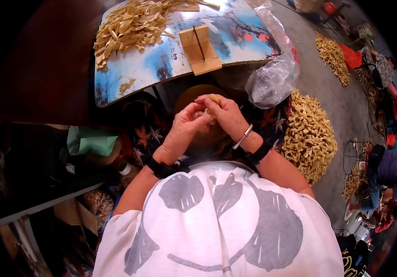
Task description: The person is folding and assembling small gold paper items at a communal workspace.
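In front of the table (140, 62), left hand (188, 124) and right hand (227, 114) pinched a yellowish strip (214, 98) together, apparently for steadiness.

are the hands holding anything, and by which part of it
Left hand and right hand together hold a small yellowish piece; which part they grip is hidden.

Matt held piece (214, 98), glossy tabletop (129, 71), wooden stand (208, 67), rough strips (131, 27) far left, glossy plastic bag (270, 85) right, cloth shirt (207, 240) near
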